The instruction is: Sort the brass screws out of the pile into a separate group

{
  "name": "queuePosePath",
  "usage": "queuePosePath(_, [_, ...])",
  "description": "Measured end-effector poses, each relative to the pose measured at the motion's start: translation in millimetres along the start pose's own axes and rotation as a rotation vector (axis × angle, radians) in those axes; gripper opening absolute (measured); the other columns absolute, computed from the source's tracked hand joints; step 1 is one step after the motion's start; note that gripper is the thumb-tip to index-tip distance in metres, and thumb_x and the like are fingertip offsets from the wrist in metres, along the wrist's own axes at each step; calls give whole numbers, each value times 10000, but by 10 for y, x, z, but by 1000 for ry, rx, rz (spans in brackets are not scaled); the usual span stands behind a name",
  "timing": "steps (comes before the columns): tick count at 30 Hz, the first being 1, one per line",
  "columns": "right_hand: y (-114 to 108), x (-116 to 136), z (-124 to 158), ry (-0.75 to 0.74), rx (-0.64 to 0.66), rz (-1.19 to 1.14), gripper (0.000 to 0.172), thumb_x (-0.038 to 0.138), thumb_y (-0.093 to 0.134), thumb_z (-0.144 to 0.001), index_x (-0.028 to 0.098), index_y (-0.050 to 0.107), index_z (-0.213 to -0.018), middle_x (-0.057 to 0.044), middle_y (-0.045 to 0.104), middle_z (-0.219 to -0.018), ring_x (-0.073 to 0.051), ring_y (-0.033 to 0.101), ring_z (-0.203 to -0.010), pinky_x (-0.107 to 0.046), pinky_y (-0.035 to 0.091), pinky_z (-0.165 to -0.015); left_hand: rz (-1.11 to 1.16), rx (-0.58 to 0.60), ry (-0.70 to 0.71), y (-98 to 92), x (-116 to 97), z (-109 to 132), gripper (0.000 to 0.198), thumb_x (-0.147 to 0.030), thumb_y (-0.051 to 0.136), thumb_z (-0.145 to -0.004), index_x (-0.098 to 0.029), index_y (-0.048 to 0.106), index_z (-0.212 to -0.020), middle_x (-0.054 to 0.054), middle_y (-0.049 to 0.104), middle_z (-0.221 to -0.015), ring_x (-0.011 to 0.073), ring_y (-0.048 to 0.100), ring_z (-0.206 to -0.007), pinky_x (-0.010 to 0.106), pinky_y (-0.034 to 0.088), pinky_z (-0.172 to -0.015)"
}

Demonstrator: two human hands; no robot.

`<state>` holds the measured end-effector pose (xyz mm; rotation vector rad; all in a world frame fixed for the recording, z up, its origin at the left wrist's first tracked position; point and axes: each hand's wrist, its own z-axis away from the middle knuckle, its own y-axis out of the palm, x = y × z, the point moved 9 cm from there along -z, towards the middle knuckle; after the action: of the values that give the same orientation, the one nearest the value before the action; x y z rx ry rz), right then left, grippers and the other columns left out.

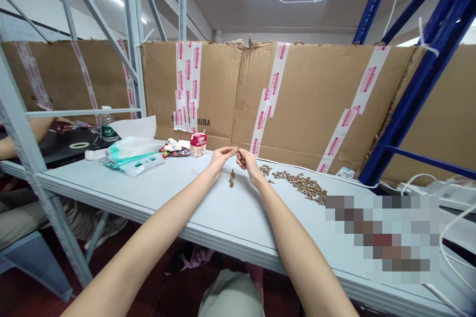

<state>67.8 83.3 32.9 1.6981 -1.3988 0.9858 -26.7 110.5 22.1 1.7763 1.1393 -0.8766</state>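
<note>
My left hand (222,157) and right hand (247,162) pinched a small brass piece (236,150) between their fingertips above the pale table (156,198). Only a small cluster of brass pieces (232,178) lay just below them, while a much larger loose heap of brass pieces (301,184) remained to the right.

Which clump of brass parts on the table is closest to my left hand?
The small clump just below your left hand; the cluster and long spread lie farther right, past your right hand.

Brass parts (301,183) right of hands (223,157); cardboard wall (316,99) behind.
</note>
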Motion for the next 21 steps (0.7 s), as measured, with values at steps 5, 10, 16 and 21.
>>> queuePosePath(5, [-26,-56,-36,24,-25,-76,276,374,429,-745,188,355,-555,58,333,-403,-51,234,-346,-214,124,-371,-34,-24,85,9,-102,15,288,-341,740,-541,-151,697,-753,81,689,-833,189,591,-829,325,391,-839])
queuePosePath(10, [-3,-54,-31,56,-7,-132,263,367,421,-743,187,358,-561,55,350,-403,-51,225,-343,-218,126,-380,-157,-64,165,8,-236,41,271,-351,721,-565,-152,693,-746,78,683,-821,186,582,-800,321,408,-811])
queuePosePath(16, [76,-90,2,188,89,-255,260,350,408,-741,189,325,-554,70,297,-377,-51,185,-340,-221,115,-396,-204,-14,214,52,-263,24,281,-361,701,-590,-145,690,-769,83,679,-822,180,582,-783,308,410,-795])
queuePosePath(21, [92,-31,6,138,53,-197,272,369,402,-749,192,322,-559,69,308,-388,-55,182,-351,-219,132,-396,-190,-42,178,35,-233,32,313,-399,685,-602,-132,685,-765,91,682,-826,197,587,-818,314,403,-812])
